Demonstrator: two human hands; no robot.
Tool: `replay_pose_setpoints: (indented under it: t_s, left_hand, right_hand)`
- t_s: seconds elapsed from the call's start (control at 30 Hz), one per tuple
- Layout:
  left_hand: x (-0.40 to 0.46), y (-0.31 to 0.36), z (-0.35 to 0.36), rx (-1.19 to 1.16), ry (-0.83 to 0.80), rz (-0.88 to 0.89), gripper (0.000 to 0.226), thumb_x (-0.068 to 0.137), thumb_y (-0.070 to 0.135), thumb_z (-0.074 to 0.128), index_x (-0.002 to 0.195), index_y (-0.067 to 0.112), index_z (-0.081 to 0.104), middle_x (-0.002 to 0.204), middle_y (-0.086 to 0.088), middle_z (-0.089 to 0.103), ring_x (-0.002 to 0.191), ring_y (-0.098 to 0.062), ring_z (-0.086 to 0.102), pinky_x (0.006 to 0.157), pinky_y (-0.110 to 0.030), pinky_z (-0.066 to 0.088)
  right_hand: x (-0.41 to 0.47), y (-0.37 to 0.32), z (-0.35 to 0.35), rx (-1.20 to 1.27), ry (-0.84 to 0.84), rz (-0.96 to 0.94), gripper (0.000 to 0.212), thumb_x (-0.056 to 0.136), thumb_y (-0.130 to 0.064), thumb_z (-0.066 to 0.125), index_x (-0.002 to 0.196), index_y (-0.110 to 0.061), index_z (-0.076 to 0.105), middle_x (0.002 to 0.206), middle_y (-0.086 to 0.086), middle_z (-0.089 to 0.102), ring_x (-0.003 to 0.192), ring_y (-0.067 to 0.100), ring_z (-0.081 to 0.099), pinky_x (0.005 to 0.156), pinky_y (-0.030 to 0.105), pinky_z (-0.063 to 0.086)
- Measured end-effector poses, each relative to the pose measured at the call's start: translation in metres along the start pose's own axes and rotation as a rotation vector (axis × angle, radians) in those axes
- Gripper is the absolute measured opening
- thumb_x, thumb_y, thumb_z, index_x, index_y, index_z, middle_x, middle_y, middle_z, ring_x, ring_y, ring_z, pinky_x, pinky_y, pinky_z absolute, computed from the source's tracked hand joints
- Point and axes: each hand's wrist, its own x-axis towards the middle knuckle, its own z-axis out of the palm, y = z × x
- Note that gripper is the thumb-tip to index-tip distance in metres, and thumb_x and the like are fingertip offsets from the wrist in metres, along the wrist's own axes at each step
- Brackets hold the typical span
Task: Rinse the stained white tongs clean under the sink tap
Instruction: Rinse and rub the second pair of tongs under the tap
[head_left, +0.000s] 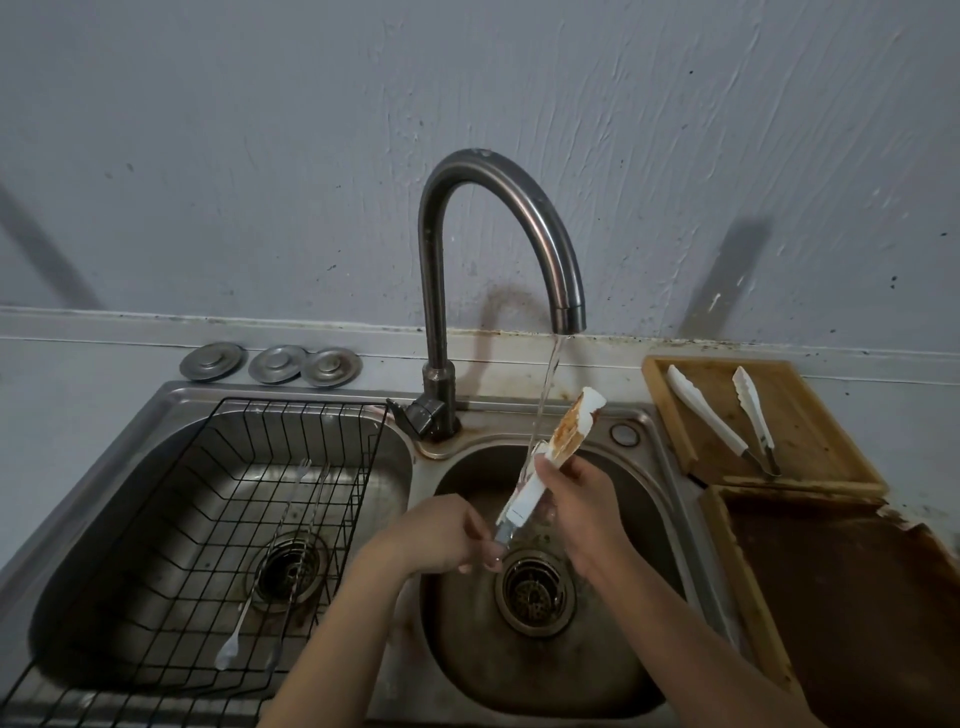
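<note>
White tongs (567, 435) with orange-brown stains on the upper jaws are held slanted over the right sink basin (561, 670). My left hand (441, 535) pinches their metal hinge end at the bottom. Around the middle of the tongs my right hand (576, 499) is wrapped, thumb on the white arm. Water runs from the curved tap (498, 228), and the stream (545, 395) falls just left of the stained jaws onto the tongs near my right thumb.
The left basin holds a black wire rack (291, 525) with long metal utensils. Three metal sink plugs (270, 364) sit behind it. At right, a second pair of white tongs (727, 421) lies on a wooden board (810, 447); a stained wooden tray (852, 597) lies nearer.
</note>
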Motion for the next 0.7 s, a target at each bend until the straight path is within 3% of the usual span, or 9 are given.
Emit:
replay_pose_setpoints:
  t_s: [0.13, 0.3, 0.43, 0.53, 0.6, 0.7]
  left_hand:
    - [0.007, 0.001, 0.018, -0.097, -0.112, 0.115, 0.024, 0.087, 0.031, 0.062, 0.09, 0.011, 0.074, 0.064, 0.011, 0.065, 0.062, 0.0, 0.058, 0.076, -0.022, 0.047]
    - [0.014, -0.001, 0.031, -0.319, -0.18, 0.155, 0.03, 0.092, 0.032, 0.054, 0.1, 0.009, 0.071, 0.081, 0.009, 0.069, 0.067, 0.001, 0.063, 0.067, -0.015, 0.05]
    - [0.018, -0.005, 0.018, -0.678, 0.032, 0.091, 0.016, 0.093, 0.024, 0.053, 0.089, 0.017, 0.067, 0.076, 0.008, 0.071, 0.065, -0.002, 0.065, 0.069, -0.019, 0.052]
    - [0.029, -0.001, 0.021, -1.051, 0.238, 0.038, 0.007, 0.089, 0.006, 0.058, 0.093, 0.009, 0.064, 0.065, 0.002, 0.07, 0.059, -0.009, 0.06, 0.059, -0.017, 0.05]
    - [0.036, 0.004, 0.03, -1.238, 0.282, 0.046, 0.009, 0.087, 0.0, 0.058, 0.092, 0.005, 0.065, 0.062, -0.005, 0.068, 0.055, -0.014, 0.057, 0.051, -0.017, 0.05]
    - [0.038, 0.01, 0.046, -1.454, 0.24, -0.004, 0.012, 0.088, 0.003, 0.058, 0.097, 0.0, 0.064, 0.065, -0.012, 0.061, 0.049, -0.015, 0.054, 0.046, -0.019, 0.051]
  right_hand:
    - [-0.004, -0.004, -0.002, -0.085, -0.123, -0.044, 0.028, 0.095, -0.013, 0.049, 0.123, -0.01, 0.052, 0.088, 0.012, 0.07, 0.077, 0.021, 0.07, 0.068, 0.032, 0.057]
    - [-0.007, -0.016, -0.01, -0.353, -0.276, -0.087, 0.04, 0.095, -0.007, 0.046, 0.134, -0.015, 0.041, 0.074, 0.007, 0.066, 0.056, 0.013, 0.059, 0.052, 0.023, 0.05]
    - [0.0, -0.027, -0.016, -0.588, -0.3, -0.135, 0.036, 0.095, -0.01, 0.046, 0.131, -0.012, 0.048, 0.067, 0.005, 0.062, 0.043, 0.007, 0.045, 0.039, 0.018, 0.036]
    - [0.001, -0.03, -0.012, -0.693, -0.368, -0.119, 0.022, 0.095, -0.012, 0.045, 0.111, -0.018, 0.059, 0.063, 0.005, 0.061, 0.039, 0.009, 0.042, 0.037, 0.02, 0.032]
    - [0.001, -0.029, -0.007, -0.725, -0.405, -0.079, 0.018, 0.095, -0.012, 0.044, 0.092, -0.016, 0.061, 0.06, 0.005, 0.059, 0.036, 0.009, 0.041, 0.035, 0.02, 0.031]
    - [0.002, -0.027, -0.002, -0.799, -0.405, -0.04, 0.021, 0.093, -0.01, 0.041, 0.093, -0.009, 0.062, 0.062, 0.007, 0.059, 0.036, 0.009, 0.042, 0.033, 0.019, 0.031]
